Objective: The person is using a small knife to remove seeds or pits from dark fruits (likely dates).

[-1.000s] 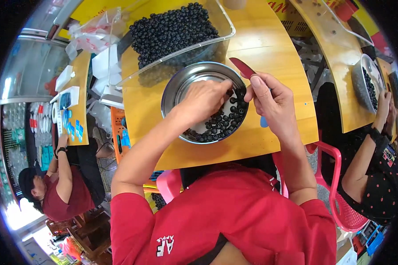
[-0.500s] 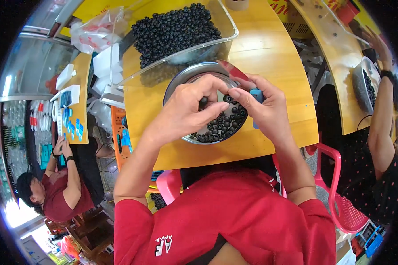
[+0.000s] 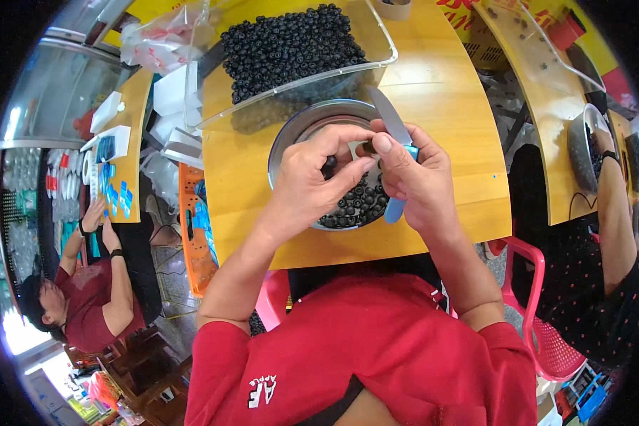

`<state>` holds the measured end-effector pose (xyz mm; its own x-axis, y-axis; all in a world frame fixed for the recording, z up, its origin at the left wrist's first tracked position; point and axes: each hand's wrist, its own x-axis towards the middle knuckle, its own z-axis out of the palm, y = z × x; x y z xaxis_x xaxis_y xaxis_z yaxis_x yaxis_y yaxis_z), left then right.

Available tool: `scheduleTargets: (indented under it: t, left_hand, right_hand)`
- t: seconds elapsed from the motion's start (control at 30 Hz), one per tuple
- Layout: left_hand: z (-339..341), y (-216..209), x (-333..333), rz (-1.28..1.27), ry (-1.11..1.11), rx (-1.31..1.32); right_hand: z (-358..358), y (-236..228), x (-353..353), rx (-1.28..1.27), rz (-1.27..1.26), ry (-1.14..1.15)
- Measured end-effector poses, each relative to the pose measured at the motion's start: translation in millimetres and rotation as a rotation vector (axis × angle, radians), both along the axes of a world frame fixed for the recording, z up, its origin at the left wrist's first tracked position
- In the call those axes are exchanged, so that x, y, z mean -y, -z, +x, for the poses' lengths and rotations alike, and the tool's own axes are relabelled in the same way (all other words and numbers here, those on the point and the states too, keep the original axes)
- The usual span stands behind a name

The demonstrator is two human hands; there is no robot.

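Note:
My left hand [image 3: 302, 174] is closed, its thumb and forefinger pinching a small dark round bead-like piece [image 3: 366, 148] above a metal bowl [image 3: 280, 145]. Another dark round piece [image 3: 329, 163] is tucked behind those fingers. Gripped in my right hand [image 3: 422, 170] is a knife [image 3: 390, 116], its blade pointing up and away, the blue handle showing below the fingers. The right thumb touches the pinched piece. Several more dark round pieces [image 3: 355, 206] lie in the bowl below; part of it is hidden by my hands.
Behind the bowl stands a clear plastic bin [image 3: 387, 62] heaped with dark round pieces [image 3: 291, 53]. The wooden table [image 3: 468, 142] has a curved right edge. One person [image 3: 113, 298] sits at left; at right another person's arm [image 3: 614, 206] reaches into a bowl [image 3: 581, 153].
The knife blade has turned upright, and my right hand has drawn in closer to the left fingertips. The co-worker at right has lowered a hand into their bowl.

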<state>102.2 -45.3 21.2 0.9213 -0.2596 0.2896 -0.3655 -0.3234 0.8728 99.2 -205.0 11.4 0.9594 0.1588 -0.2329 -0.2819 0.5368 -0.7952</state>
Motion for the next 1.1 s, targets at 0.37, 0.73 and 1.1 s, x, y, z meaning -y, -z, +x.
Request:
scheduleTargets:
  t: [0.37, 0.73, 1.1]
  left_hand:
    - [-11.8, 11.7, -12.4, -0.502, 0.043, -0.443]
    - [-11.2, 17.2, -7.1, -0.723, 0.082, -0.543]
    - [-8.3, 18.4, -8.7, -0.802, 0.086, -0.612]
  right_hand:
    - [1.2, -0.6, -3.7, 0.012, 0.019, -0.142]
    - [8.3, -3.7, 5.2, -0.043, 0.064, -0.252]
    - [1.9, 1.2, 1.7, 0.329, -0.311, -0.108]
